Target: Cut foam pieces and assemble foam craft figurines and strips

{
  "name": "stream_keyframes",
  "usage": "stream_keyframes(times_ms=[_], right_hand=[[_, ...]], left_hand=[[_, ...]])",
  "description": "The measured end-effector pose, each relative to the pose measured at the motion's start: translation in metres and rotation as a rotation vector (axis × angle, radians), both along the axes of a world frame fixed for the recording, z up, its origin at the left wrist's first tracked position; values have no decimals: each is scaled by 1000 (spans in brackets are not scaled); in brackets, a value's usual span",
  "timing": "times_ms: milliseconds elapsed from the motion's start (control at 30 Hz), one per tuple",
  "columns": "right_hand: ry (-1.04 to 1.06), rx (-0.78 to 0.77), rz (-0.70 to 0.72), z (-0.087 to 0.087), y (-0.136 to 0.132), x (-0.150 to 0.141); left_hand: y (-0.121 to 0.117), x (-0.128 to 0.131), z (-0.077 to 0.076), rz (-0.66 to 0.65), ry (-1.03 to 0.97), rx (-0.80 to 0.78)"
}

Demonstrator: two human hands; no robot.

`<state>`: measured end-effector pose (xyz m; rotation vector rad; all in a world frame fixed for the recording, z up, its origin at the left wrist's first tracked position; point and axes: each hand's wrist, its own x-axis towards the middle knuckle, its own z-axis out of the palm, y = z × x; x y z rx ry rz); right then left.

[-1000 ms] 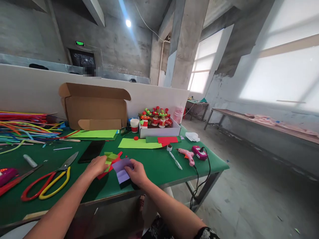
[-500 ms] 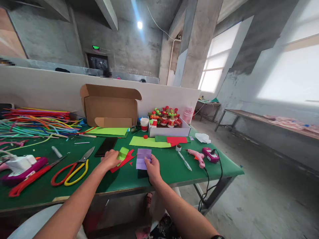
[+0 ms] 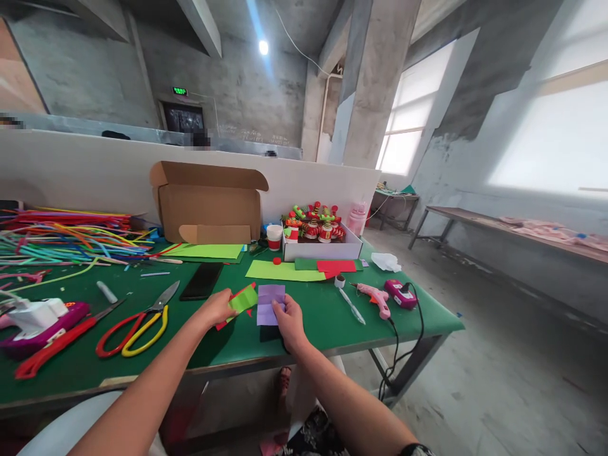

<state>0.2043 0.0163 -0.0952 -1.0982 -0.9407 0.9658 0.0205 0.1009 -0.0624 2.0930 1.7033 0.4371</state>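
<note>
My left hand (image 3: 218,309) is closed on a light green paper piece (image 3: 244,298) with creases across it. Red paper (image 3: 221,325) shows around the green piece's edges; whether the hand grips it too, I cannot tell. My right hand (image 3: 291,322) pinches a creased purple paper (image 3: 270,303) between thumb and fingers, above the green table (image 3: 332,326). The two papers are side by side, with a narrow gap between them. A tiny red scrap (image 3: 249,313) lies on the table between the hands.
Left are red-and-yellow scissors (image 3: 137,323), a black phone (image 3: 202,280) and several pipe cleaners (image 3: 71,237). Behind stand a cardboard box (image 3: 209,199) and a white box (image 3: 323,252) of red-green figures. Right lie a pen (image 3: 351,307) and a pink glue gun (image 3: 375,297) with a cord.
The green piece has shifted right with my left hand and turned to a slant, covering more of the red paper. My right hand still holds the purple paper, almost unmoved.
</note>
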Motion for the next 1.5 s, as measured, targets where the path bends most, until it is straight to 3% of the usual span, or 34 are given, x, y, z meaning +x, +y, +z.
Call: stream_keyframes(times_ms=[133,267,367,467,633,733,867,967,1067,1167,1233,1300,1400,1500], right_hand=[[191,11,111,11,-7,-2],[290,-36,268,15,-15,-13],[350,-27,226,14,-11,-21],[358,6,75,12,-1,-21],[87,7,-57,10,2,-11],[29,44,-64,11,-3,-9],[265,-73,80,17,-10,-1],[289,-176,220,22,-20,13],[164,-142,208,29,-30,36],[64,-98,131,46,-29,77],[54,-123,-79,63,-22,119],[-26,-229,-418,81,-10,167],[-110,-318,-576,101,8,235],[-186,-428,-630,106,28,276]], left_hand=[[-6,7,3,27,-214,2],[-29,25,7,-13,-736,-128],[-52,39,11,-125,-954,-258],[-69,46,14,-180,-1009,-323],[-74,44,16,-70,-1084,-536],[-71,44,15,-88,-1057,-448],[-69,47,14,-193,-890,-363],[-73,48,17,-324,-779,-372],[-77,47,19,-417,-710,-386],[-76,44,17,-422,-655,-395],[-73,41,14,-395,-612,-412],[-69,40,10,-367,-584,-425],[-66,40,8,-344,-570,-419],[-65,44,10,-328,-548,-434]])
